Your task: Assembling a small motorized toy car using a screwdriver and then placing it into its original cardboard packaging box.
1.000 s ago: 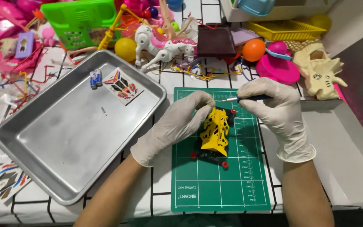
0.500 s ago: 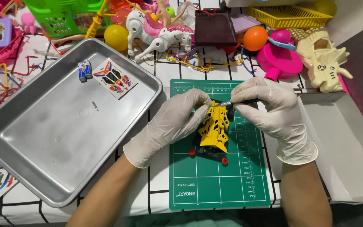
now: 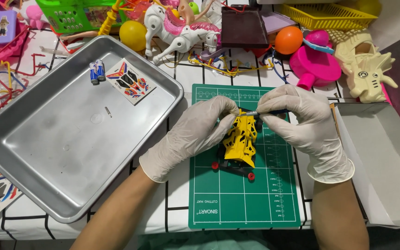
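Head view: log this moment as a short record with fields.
Left hand: gloved left hand grips the front of the yellow toy car
Right hand: gloved right hand holds a thin tool to the car's front
Surface: green cutting mat
Metal tray: two batteries, sticker sheet, small screw
Behind: assorted plastic toys

A white grid-patterned table [image 3: 177,203] carries a steel tray [image 3: 47,185], green cutting mat [image 3: 237,208] and toys.

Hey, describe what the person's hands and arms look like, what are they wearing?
Both the left hand and the right hand wear thin, whitish disposable gloves, slightly wrinkled, ending in a rolled cuff just past the wrist. Beyond the cuffs the forearms are bare: no sleeves, watch or jewellery visible.
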